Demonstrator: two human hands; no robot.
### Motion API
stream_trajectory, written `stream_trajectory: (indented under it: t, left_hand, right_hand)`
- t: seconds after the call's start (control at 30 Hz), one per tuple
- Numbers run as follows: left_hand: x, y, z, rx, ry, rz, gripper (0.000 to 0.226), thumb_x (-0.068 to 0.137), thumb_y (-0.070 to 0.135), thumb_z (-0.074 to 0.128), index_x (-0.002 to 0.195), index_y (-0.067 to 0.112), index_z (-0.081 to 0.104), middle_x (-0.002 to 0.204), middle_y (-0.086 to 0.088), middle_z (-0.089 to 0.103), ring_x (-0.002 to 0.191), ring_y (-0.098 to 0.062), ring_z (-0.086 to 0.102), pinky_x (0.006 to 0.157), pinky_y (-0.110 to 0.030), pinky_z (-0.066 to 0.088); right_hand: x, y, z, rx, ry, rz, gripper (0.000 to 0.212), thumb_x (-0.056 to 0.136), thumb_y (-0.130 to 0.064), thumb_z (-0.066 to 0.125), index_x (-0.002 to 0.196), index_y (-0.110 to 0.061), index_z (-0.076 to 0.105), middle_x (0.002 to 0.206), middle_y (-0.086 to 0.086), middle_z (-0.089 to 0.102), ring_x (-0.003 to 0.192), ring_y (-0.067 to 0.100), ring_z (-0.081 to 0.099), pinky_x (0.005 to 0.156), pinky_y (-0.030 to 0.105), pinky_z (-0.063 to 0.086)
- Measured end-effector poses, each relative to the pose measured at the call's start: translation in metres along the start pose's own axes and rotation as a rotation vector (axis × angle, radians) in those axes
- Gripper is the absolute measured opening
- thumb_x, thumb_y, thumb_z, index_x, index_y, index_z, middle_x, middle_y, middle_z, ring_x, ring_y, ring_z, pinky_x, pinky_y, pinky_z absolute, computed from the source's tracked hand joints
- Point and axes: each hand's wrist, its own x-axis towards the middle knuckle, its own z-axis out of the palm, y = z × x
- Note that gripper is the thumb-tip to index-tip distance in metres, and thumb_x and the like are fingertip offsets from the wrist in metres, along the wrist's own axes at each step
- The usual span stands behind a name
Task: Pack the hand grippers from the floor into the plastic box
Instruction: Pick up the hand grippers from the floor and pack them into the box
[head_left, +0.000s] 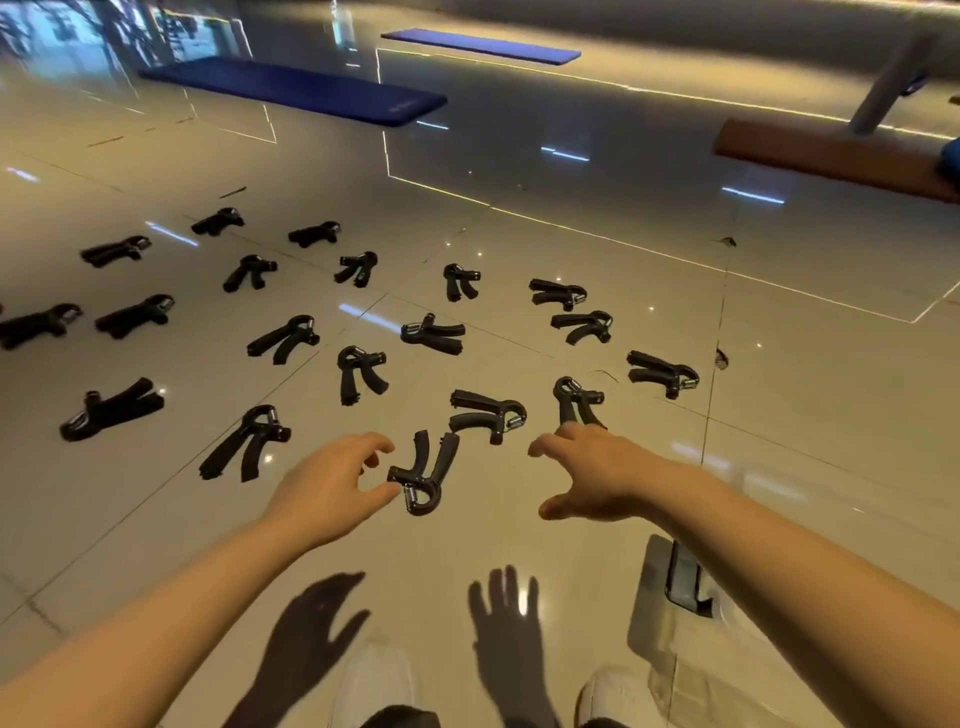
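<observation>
Several black hand grippers lie scattered over the glossy tiled floor. The nearest hand gripper (423, 475) lies between my two hands, handles pointing away. My left hand (332, 488) hovers just left of it, fingers apart, thumb tip at its spring end. My right hand (597, 475) is spread open, fingertips reaching the handles of another hand gripper (575, 400). A third hand gripper (488, 413) lies between them, a little farther off. At the lower right a clear plastic box (670, 603) shows partly behind my right forearm, with something dark inside.
Two blue exercise mats (311, 91) lie far back, and an orange mat (831, 156) lies at the right by a white post. My white shoes (374, 680) stand at the bottom edge. Shadows of both hands fall on the tiles in front of them.
</observation>
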Motion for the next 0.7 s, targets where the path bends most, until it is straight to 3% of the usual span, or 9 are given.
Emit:
stream_trajectory:
  t: [0.3,0.43,0.53,0.6,0.67,0.7]
  left_hand:
    - [0.091,-0.032,0.111,-0.018,-0.129,0.047,0.057,0.087,0.041,0.060,0.138,0.025,0.041,0.141,0.003,0.039,0.129,-0.017,0.033,0.105,-0.032,0.033]
    - [0.112,-0.062,0.147,0.072,-0.153,0.099,0.061,0.085,0.052,0.049,0.138,0.022,0.045,0.146,-0.006,0.038,0.135,-0.027,0.033,0.108,-0.043,0.029]
    - [0.126,-0.077,0.167,0.103,-0.192,0.126,0.061,0.081,0.055,0.038,0.133,0.024,0.051,0.140,-0.009,0.047,0.129,-0.033,0.043,0.101,-0.053,0.039]
    - [0.140,-0.083,0.176,0.187,-0.198,0.177,0.057,0.083,0.052,0.037,0.132,0.027,0.052,0.139,-0.007,0.050,0.127,-0.031,0.047,0.098,-0.052,0.041]
    - [0.155,-0.084,0.181,0.266,-0.239,0.252,0.058,0.085,0.053,0.033,0.136,0.030,0.047,0.145,-0.004,0.043,0.133,-0.030,0.040,0.104,-0.049,0.030]
    - [0.161,-0.083,0.183,0.262,-0.292,0.263,0.059,0.087,0.054,0.029,0.141,0.033,0.039,0.152,-0.003,0.031,0.140,-0.029,0.028,0.109,-0.048,0.018]
  right_hand:
    - [0.126,0.035,0.073,-0.173,-0.161,-0.072,0.068,0.090,-0.042,0.056,0.146,-0.028,0.021,0.151,0.007,0.022,0.135,0.029,0.027,0.106,0.041,0.035]
    - [0.180,0.042,0.093,-0.221,-0.227,-0.087,0.070,0.090,-0.045,0.054,0.147,-0.029,0.017,0.155,0.008,0.014,0.140,0.030,0.019,0.110,0.044,0.029]
    - [0.222,0.044,0.100,-0.202,-0.195,-0.099,0.068,0.092,-0.045,0.050,0.148,-0.028,0.015,0.157,0.009,0.011,0.142,0.031,0.015,0.111,0.047,0.026]
    - [0.255,0.045,0.102,-0.154,-0.117,-0.081,0.062,0.095,-0.045,0.043,0.148,-0.027,0.015,0.157,0.010,0.010,0.144,0.030,0.008,0.113,0.049,0.021]
    - [0.285,0.047,0.104,-0.148,-0.038,-0.058,0.059,0.096,-0.044,0.038,0.148,-0.028,0.015,0.157,0.010,0.007,0.144,0.031,0.000,0.115,0.052,0.014]
    - [0.297,0.049,0.105,-0.155,-0.015,-0.049,0.058,0.096,-0.044,0.037,0.148,-0.029,0.015,0.157,0.010,0.005,0.144,0.032,-0.002,0.115,0.053,0.012]
